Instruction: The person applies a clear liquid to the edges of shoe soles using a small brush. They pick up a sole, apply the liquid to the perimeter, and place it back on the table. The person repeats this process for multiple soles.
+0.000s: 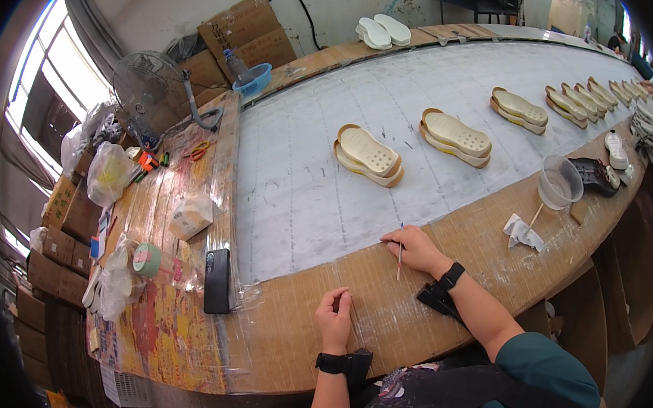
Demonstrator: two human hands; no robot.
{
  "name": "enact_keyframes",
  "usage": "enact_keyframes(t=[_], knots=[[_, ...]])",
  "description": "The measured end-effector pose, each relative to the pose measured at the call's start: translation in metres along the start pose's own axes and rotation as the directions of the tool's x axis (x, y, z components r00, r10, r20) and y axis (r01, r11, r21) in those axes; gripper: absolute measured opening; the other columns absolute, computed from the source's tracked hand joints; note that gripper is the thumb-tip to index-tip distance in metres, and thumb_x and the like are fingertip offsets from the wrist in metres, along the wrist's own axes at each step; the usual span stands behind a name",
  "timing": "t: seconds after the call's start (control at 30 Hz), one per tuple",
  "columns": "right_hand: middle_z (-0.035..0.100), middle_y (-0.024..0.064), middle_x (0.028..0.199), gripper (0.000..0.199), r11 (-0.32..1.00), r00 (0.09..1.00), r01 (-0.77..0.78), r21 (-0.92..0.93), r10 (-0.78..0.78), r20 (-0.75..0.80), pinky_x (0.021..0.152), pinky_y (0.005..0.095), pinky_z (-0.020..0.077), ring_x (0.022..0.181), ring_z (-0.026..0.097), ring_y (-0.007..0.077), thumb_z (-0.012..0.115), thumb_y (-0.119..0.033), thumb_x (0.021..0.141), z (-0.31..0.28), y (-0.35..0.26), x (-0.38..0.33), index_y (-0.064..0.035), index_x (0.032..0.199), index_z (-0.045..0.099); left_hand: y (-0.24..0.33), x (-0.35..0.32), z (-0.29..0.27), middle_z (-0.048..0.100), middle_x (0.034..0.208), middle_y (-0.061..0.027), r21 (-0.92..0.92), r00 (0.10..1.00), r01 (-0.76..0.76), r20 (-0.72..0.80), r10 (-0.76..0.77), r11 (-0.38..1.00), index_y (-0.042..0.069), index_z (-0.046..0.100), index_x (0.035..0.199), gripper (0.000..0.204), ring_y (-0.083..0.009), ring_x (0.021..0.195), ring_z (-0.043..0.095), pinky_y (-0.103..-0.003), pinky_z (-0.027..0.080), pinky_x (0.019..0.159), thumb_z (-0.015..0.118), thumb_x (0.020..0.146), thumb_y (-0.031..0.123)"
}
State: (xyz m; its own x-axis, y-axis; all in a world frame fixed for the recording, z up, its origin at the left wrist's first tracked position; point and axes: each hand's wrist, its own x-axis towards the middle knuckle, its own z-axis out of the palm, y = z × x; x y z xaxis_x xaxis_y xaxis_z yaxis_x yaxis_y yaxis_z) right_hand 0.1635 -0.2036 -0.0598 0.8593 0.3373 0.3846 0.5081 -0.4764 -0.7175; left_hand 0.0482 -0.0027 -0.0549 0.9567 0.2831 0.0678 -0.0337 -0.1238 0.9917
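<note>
My right hand [417,249] rests at the border of the white belt surface [304,205] and the wooden table edge, closed around a thin pen-like stick [399,259]. Nearer to me, my left hand [333,319] lies on the wooden edge with its fingers curled in and nothing visible in them. Both wrists wear black straps with small black devices. Beyond my hands, cream shoe soles with tan rims stand in stacks on the white surface. The closest are a left stack [367,155] and a middle stack [455,136], both apart from my hands.
Left of me lie a black phone [217,281], a jar with a green lid [147,260] and scissors [197,150]. To the right are a clear plastic tub [560,182], a crumpled tissue [523,233] and a dark shoe [594,176]. A fan [147,88] stands far left.
</note>
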Motion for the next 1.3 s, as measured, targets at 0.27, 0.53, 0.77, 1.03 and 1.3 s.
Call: enact_keyframes(t=[0.27,0.53,0.77,1.03,1.3], knots=[[0.062,0.0099,0.078,0.017,1.000,1.000,-0.007,0.000,0.007,0.006,0.073,0.0375,0.0414,0.073,0.054,0.0285,0.054,-0.011,0.075,-0.007,-0.003,-0.001,-0.0060,0.088,0.063,0.002,-0.002,0.004,0.058,0.078,-0.0003,-0.033,1.000,-0.003,0.000,0.003,0.999,-0.001,0.059,0.090,0.012,-0.0057,0.071,0.052,-0.018,0.041,0.064,0.056,0.082,0.008],[0.061,0.0118,0.076,0.017,0.997,0.998,-0.063,0.051,0.061,0.027,0.067,0.0364,0.0434,0.072,0.055,0.0280,0.055,-0.012,0.075,-0.006,0.003,-0.001,-0.0050,0.088,0.063,0.003,-0.003,0.007,0.058,0.076,0.0002,-0.023,1.000,-0.013,-0.023,0.012,1.000,-0.001,0.060,0.088,0.012,-0.0053,0.068,0.052,-0.019,0.042,0.062,0.057,0.081,0.008],[0.060,0.0157,0.075,0.030,0.930,0.958,-0.272,0.247,0.285,-0.017,0.061,0.0345,0.0450,0.063,0.058,0.0260,0.056,-0.016,0.078,-0.006,0.014,0.044,-0.0004,0.104,0.053,-0.003,-0.003,0.008,0.058,0.072,0.0006,-0.015,0.999,-0.018,-0.046,0.018,1.000,0.000,0.061,0.087,0.011,-0.0050,0.064,0.051,-0.019,0.041,0.058,0.058,0.081,0.009],[0.053,0.0220,0.104,0.047,0.917,0.795,-0.390,0.079,0.379,-0.473,0.084,0.0402,0.0399,0.099,0.050,0.0361,0.059,-0.019,0.072,0.026,0.082,0.150,0.0004,0.113,0.044,-0.012,0.001,0.004,0.059,0.072,-0.0014,-0.008,0.995,-0.037,-0.096,0.036,0.999,0.001,0.061,0.087,0.013,-0.0063,0.063,0.052,-0.020,0.042,0.058,0.058,0.080,0.011],[0.048,0.0068,0.106,0.038,0.083,0.580,-0.671,0.737,0.678,0.451,0.067,0.0420,0.0452,0.091,0.048,0.0245,0.049,-0.015,0.078,0.023,0.025,0.127,-0.0140,0.115,0.042,-0.011,0.003,-0.002,0.059,0.078,-0.0034,-0.004,0.999,-0.004,-0.046,0.004,1.000,0.000,0.059,0.092,0.017,-0.0081,0.068,0.053,-0.022,0.043,0.062,0.057,0.081,0.013]])
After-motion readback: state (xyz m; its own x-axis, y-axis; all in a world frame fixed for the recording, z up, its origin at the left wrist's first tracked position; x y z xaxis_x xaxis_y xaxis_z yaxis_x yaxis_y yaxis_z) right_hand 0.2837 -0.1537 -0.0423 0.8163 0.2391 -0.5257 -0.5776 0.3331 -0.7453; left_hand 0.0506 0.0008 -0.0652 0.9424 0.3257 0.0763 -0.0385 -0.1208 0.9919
